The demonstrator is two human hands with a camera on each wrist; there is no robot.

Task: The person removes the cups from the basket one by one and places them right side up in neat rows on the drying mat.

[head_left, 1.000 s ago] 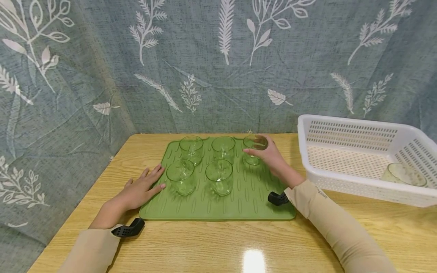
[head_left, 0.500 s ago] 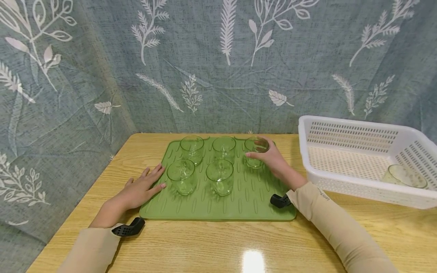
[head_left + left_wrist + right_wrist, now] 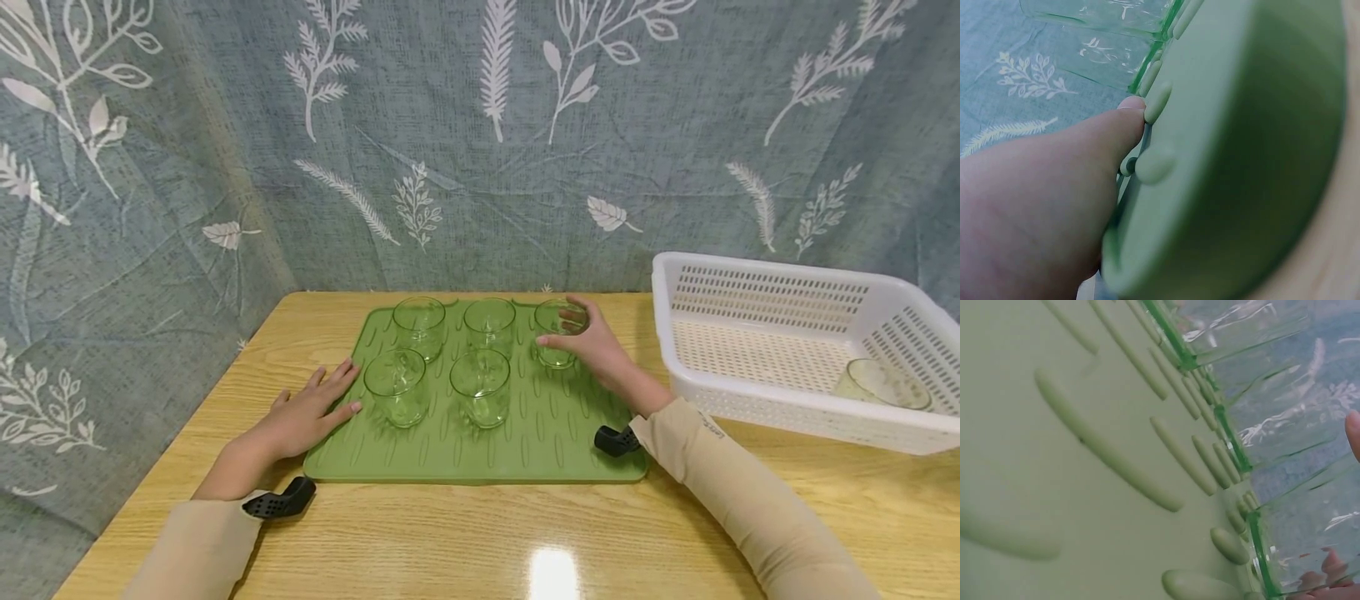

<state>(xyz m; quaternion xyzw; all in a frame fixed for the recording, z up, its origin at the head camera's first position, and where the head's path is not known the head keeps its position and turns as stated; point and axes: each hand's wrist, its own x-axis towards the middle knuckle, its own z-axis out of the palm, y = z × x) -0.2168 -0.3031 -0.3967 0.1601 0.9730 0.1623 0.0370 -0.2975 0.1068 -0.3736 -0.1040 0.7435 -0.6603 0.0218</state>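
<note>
My right hand [image 3: 600, 348] holds a clear glass tumbler [image 3: 553, 355] from its right side, thumb in front and fingers behind, at the back right of the green ribbed mat [image 3: 450, 463]. The tumbler's base [image 3: 1262, 553] sits right at the mat in the right wrist view. My left hand [image 3: 303, 419] rests flat, fingers extended, at the mat's left edge; its thumb [image 3: 1094, 147] reaches over that edge. Other upright tumblers are a back-left glass [image 3: 418, 332], a back-middle glass [image 3: 489, 329], a front-left glass [image 3: 397, 398] and a front-middle glass [image 3: 482, 398].
A white perforated plastic basket [image 3: 780, 398] stands on the wooden table [image 3: 405, 542] to the right of the mat. Inside its right part is another glass [image 3: 881, 385]. A blue-grey leaf-patterned curtain [image 3: 465, 225] hangs behind the table and along its left side.
My right hand and its tumbler came slightly down and nearer over the first half second, then held still. My left hand and the other glasses keep their places.
</note>
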